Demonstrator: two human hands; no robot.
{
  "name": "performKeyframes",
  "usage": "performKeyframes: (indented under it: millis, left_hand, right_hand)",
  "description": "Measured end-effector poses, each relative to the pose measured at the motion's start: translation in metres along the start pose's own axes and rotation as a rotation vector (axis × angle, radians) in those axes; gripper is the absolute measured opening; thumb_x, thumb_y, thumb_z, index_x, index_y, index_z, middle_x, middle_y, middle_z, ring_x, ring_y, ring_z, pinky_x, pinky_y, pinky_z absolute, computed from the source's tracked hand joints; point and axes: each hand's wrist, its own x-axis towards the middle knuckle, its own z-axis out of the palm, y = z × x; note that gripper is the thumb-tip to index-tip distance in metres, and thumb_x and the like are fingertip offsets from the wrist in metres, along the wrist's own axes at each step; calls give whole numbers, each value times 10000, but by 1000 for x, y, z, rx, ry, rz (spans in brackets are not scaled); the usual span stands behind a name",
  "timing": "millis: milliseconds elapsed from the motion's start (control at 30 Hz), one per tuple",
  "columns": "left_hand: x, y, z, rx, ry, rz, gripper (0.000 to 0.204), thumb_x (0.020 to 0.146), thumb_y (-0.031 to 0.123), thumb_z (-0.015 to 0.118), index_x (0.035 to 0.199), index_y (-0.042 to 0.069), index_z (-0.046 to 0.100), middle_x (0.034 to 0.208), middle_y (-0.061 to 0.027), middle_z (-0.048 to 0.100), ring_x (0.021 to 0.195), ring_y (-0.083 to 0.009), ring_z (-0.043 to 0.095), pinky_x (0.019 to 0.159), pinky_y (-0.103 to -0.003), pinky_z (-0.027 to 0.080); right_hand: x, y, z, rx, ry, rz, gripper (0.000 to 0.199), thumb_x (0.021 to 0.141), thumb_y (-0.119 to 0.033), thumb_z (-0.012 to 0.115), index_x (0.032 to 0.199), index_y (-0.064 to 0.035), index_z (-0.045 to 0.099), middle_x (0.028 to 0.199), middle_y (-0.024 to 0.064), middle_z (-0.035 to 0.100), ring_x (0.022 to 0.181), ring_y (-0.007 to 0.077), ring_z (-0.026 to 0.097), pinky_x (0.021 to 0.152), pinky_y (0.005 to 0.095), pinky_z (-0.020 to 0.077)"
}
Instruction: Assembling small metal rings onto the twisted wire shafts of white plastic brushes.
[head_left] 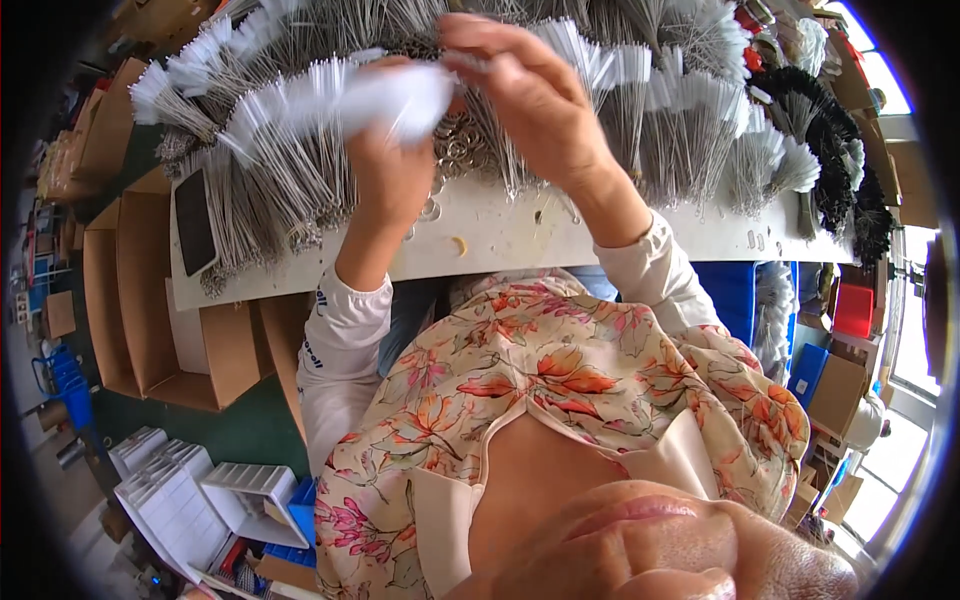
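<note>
My left hand (392, 185) is closed around a bundle of wire brushes, whose white bristle ends (395, 100) are smeared by motion. Close by on the right is my right hand (535, 105), with its fingers bent in toward the bundle's edge. Those fingertips are blurred, and whatever they pinch cannot be made out. Beneath both hands lies a heap of metal rings (458, 150). Dense bunches of wire brushes with white bristles (290, 140) stand and lean along the table on either side.
A dark phone (196, 220) lies at the left end of the white table (500, 235). Black brushes (825, 130) are piled at the right end. Cardboard boxes (150, 300) stand left of the table, and a blue bin (725, 300) sits under its right side.
</note>
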Motion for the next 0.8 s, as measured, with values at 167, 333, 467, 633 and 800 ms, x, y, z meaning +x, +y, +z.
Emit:
performKeyframes:
  millis: [167, 333, 467, 633, 800]
  left_hand:
    - [-29, 22, 11, -198, -140, -316, 140, 776, -86, 608, 906, -50, 572, 900, -135, 587, 731, -188, 628, 655, -247, 541]
    - [-88, 16, 39, 166, -147, 259, 356, 710, 6, 655, 1055, 90, 630, 1016, -77, 534, 859, -230, 548, 718, -322, 488]
    - [-128, 32, 35, 115, -188, 146, 357, 705, 60, 704, 1053, 110, 643, 995, -53, 553, 782, -186, 531, 660, -295, 470]
    - [-179, 23, 17, 12, -400, -25, 281, 753, 78, 696, 1026, 73, 625, 875, -70, 600, 640, -155, 544, 546, -267, 459]
    - [-183, 41, 13, -69, -473, -326, 211, 797, 60, 650, 1001, 29, 609, 796, -81, 606, 634, -165, 594, 539, -257, 466]
  right_hand:
    - [-46, 44, -43, 364, 134, 425, 252, 922, -238, 523, 1029, -31, 619, 1041, 91, 608, 946, 164, 582, 828, 282, 482]
    - [-78, 38, -36, 757, 177, 381, 267, 945, -315, 443, 973, -83, 573, 884, 32, 600, 804, 142, 561, 759, 282, 497]
    - [-100, -17, -64, -31, -62, 446, 181, 940, -200, 462, 912, -44, 549, 741, -7, 542, 676, 140, 535, 705, 300, 445]
    - [-137, -45, -96, -1839, -575, 423, 118, 860, -132, 549, 905, -28, 582, 792, 78, 582, 782, 198, 602, 619, 324, 465]
    - [-181, 10, -84, -1632, -558, 313, 141, 839, -150, 571, 872, -15, 586, 786, 84, 614, 735, 237, 605, 628, 343, 467]
